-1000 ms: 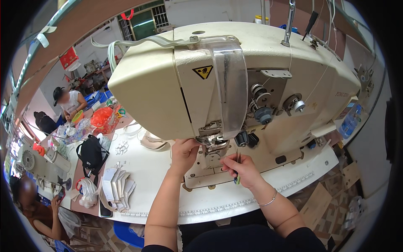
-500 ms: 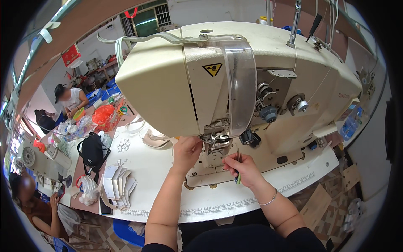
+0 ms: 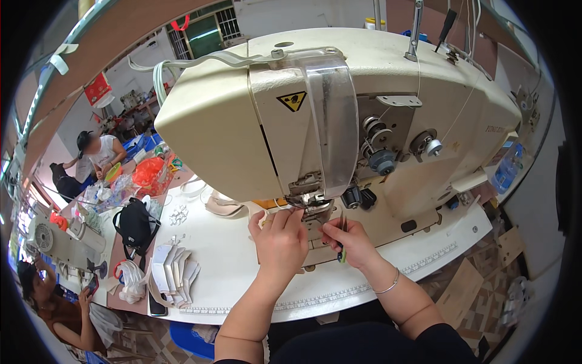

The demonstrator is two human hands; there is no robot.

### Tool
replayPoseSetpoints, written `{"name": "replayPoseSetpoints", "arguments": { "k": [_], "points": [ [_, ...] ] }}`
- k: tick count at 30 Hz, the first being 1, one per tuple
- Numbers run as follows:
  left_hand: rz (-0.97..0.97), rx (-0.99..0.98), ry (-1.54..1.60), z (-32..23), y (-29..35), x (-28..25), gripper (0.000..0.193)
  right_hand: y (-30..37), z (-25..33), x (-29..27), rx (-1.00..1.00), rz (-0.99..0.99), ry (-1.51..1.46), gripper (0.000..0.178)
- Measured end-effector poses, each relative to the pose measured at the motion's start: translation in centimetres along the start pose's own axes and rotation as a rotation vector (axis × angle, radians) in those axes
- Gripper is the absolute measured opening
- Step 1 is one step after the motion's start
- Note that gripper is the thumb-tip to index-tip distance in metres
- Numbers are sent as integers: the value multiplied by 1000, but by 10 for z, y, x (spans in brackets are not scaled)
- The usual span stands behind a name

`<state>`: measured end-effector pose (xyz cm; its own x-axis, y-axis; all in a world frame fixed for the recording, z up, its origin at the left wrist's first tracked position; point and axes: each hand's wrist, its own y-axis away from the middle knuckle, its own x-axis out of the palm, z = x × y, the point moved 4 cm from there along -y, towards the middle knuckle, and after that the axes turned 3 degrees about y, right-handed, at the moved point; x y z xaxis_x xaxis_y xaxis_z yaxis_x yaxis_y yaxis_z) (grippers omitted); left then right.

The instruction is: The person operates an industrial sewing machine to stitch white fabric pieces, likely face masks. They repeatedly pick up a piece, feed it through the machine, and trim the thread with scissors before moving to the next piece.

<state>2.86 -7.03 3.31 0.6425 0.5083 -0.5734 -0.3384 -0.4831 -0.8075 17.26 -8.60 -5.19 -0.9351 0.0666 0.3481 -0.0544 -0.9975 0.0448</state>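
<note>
A large cream industrial sewing machine [image 3: 364, 121] fills the middle of the view, standing on a white worktable [image 3: 242, 273] whose near edge carries a printed ruler strip. Both hands meet under the machine's head, at the needle and presser foot [image 3: 312, 203]. The left hand [image 3: 279, 239] is curled, its fingertips gathered and reaching up to the foot. Whether it pinches thread or cloth cannot be told. The right hand [image 3: 351, 242] is closed around small green-handled snips [image 3: 342, 239], the blades pointing up toward the foot, just beside the left hand's fingers. A thin bracelet [image 3: 388, 285] rings the right wrist.

A clear curved guard [image 3: 333, 121] hangs down the machine's front, with a yellow warning triangle [image 3: 292, 101] to its left and tension knobs [image 3: 382, 161] to its right.

On the table's left part lie a stack of white folded pieces [image 3: 173, 270], a black bag [image 3: 134, 223], a white plastic bag [image 3: 130, 282] and a dark phone [image 3: 156, 306] at the near edge. Farther left, red and clear plastic bags [image 3: 148, 176] sit heaped. A person in a white top [image 3: 100, 151] sits at the far left, and another person [image 3: 51, 297] sits at the near left beside a second machine [image 3: 54, 239]. Flattened cardboard [image 3: 467, 285] lies on the floor at the right, and a blue water bottle [image 3: 506, 170] stands beyond the machine's right end. A barred window [image 3: 206, 30] shows in the far wall.
</note>
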Motion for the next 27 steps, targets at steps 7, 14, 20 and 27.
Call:
{"name": "replayPoseSetpoints", "arguments": {
  "k": [7,14,20,27],
  "points": [
    [63,-460,829,49,7,28,20,-3,13,0,-101,-82,-97,16],
    [238,-1003,1577,64,16,57,29,-12,49,3,-371,-138,-265,13],
    [192,-1111,1825,27,36,48,21,6,68,6,-423,-111,117,10],
    [109,-1093,1758,27,38,51,19,12,59,-3,-732,-332,410,12]
  ]
}}
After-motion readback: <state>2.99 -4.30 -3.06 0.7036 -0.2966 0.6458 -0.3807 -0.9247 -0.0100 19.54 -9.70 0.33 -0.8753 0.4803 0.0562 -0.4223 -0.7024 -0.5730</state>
